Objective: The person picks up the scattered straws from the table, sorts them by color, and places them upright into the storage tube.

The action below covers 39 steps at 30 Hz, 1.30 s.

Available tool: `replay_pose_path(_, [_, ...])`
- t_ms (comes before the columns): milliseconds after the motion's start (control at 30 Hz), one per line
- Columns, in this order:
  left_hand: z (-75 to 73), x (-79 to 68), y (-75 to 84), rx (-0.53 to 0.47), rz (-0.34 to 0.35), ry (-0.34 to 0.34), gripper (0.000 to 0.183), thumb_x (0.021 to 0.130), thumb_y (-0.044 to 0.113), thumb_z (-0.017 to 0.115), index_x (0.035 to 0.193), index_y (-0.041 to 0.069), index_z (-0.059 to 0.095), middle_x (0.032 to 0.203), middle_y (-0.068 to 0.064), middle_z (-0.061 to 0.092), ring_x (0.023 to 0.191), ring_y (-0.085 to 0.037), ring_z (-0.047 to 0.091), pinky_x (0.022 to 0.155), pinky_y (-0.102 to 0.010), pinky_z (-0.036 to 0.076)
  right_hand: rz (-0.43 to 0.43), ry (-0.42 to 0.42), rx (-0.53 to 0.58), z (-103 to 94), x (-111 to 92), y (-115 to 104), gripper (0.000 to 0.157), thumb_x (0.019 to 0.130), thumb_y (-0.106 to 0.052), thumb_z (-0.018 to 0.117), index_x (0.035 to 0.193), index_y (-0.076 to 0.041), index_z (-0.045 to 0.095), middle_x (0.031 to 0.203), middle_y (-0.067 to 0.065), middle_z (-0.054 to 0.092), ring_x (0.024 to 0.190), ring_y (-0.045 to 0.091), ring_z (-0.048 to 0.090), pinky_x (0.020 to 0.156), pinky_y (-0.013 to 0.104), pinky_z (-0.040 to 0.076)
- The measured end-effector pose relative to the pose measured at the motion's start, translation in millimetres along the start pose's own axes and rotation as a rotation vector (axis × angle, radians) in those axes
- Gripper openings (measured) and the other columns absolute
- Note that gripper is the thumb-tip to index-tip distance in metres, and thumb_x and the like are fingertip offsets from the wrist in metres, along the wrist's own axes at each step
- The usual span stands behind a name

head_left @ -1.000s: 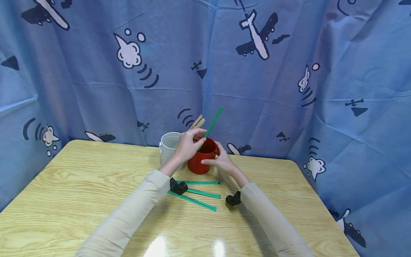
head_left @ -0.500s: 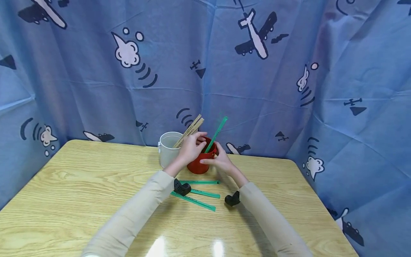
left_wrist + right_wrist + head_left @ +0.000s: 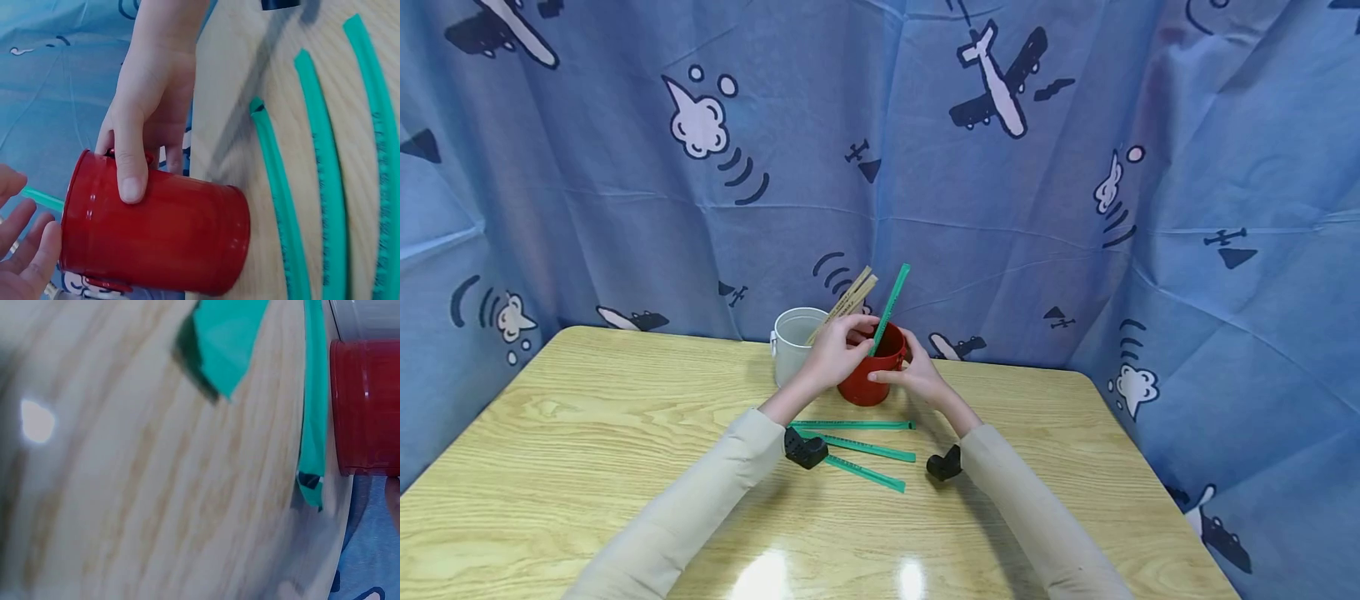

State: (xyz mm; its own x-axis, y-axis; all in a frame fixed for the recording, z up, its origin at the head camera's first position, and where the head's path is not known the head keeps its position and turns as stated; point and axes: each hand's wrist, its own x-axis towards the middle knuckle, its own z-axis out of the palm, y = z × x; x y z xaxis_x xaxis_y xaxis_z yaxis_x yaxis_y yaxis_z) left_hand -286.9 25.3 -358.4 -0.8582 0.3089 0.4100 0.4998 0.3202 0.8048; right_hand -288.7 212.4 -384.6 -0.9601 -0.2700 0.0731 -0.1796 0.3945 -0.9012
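My right hand (image 3: 925,379) holds a small red metal bucket (image 3: 862,389) from its right side, thumb along the near wall. In the left wrist view that thumb lies flat on the red wall, the other fingers partly hidden behind. A long green paper-wrapped stick (image 3: 891,307) stands tilted in the bucket, its lower end hidden inside. My left hand (image 3: 831,354) is over the left rim, fingertips close beside the stick. The left wrist view shows its fingers (image 3: 44,253) loosely extended by the rim. In the right wrist view, the bucket (image 3: 369,409) shows at the right edge.
A white bucket (image 3: 788,362) stands left of the red one, with several tan paper-wrapped sticks (image 3: 856,293) leaning in it. Three printed green wrapped sticks (image 3: 865,473) lie on the wooden table (image 3: 625,417) in front. A blue patterned curtain (image 3: 805,150) hangs behind.
The green stick, first in my left hand, sank into the red bucket and leaned right. Now it stands more upright, and my left hand has shifted slightly left. My right hand stays on the bucket.
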Motion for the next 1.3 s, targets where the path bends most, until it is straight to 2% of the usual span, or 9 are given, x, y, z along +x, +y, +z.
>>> replay_pose_path(267, [-7.4,-16.5,-9.7,-0.007,0.045,-0.057,0.034,0.089,0.003,0.063,0.123,0.001,0.061,0.117,-0.019,0.064,0.100,-0.031,0.064,0.088,-0.043,0.056,0.000,0.005,0.002,1.7,-1,-2,0.084,0.082,-0.010,0.074,0.149,-0.006,0.023,0.149,0.018,0.035,0.135,0.037,0.037,0.104,0.054,0.043])
replay_pose_path(433, [-12.6,-27.0,-13.2,-0.004,0.056,-0.098,0.035,0.088,0.004,0.064,0.123,0.000,0.061,0.116,-0.018,0.065,0.097,-0.028,0.063,0.084,-0.039,0.058,-0.005,0.005,0.000,2.2,-1,-2,0.084,0.082,-0.009,0.074,0.149,-0.005,0.023,0.148,0.019,0.035,0.134,0.038,0.037,0.104,0.054,0.043])
replay_pose_path(533, [-15.3,-33.4,-15.6,0.025,0.064,-0.142,0.036,0.088,0.006,0.066,0.123,0.000,0.061,0.114,-0.016,0.066,0.096,-0.026,0.063,0.084,-0.037,0.057,-0.006,0.008,-0.004,1.8,-2,-2,0.083,0.082,-0.010,0.074,0.149,-0.005,0.024,0.148,0.018,0.037,0.134,0.037,0.038,0.104,0.054,0.043])
replay_pose_path(733, [-19.5,-47.6,-24.1,0.064,0.082,-0.227,0.037,0.085,0.005,0.069,0.121,-0.002,0.062,0.111,-0.020,0.065,0.093,-0.031,0.064,0.081,-0.038,0.057,-0.014,0.007,-0.003,1.5,-1,-2,0.084,0.082,-0.010,0.074,0.149,-0.005,0.024,0.148,0.018,0.037,0.135,0.037,0.037,0.106,0.055,0.041])
replay_pose_path(967, [-23.2,-61.6,-35.4,0.128,0.040,-0.374,0.039,0.085,0.010,0.071,0.121,0.000,0.062,0.118,-0.018,0.065,0.093,-0.026,0.064,0.079,-0.034,0.057,-0.003,0.015,-0.004,1.9,-1,-2,0.084,0.081,-0.010,0.075,0.148,-0.005,0.025,0.148,0.017,0.038,0.136,0.037,0.037,0.107,0.055,0.040])
replay_pose_path(1133, [-25.9,-68.1,-42.0,0.138,0.055,-0.492,0.037,0.084,0.011,0.073,0.118,-0.001,0.064,0.107,-0.017,0.068,0.086,-0.020,0.067,0.077,-0.026,0.056,-0.004,0.017,0.003,3.1,-2,-4,0.084,0.081,-0.008,0.075,0.148,-0.005,0.025,0.148,0.018,0.038,0.136,0.037,0.037,0.107,0.055,0.039])
replay_pose_path(1300, [-26.5,-72.6,-46.9,0.124,0.082,-0.540,0.033,0.081,0.010,0.076,0.111,-0.001,0.067,0.094,-0.012,0.072,0.077,-0.010,0.066,0.072,-0.020,0.055,-0.007,0.018,-0.002,1.8,0,-3,0.084,0.080,-0.008,0.075,0.148,-0.004,0.025,0.148,0.018,0.038,0.136,0.037,0.037,0.107,0.055,0.039])
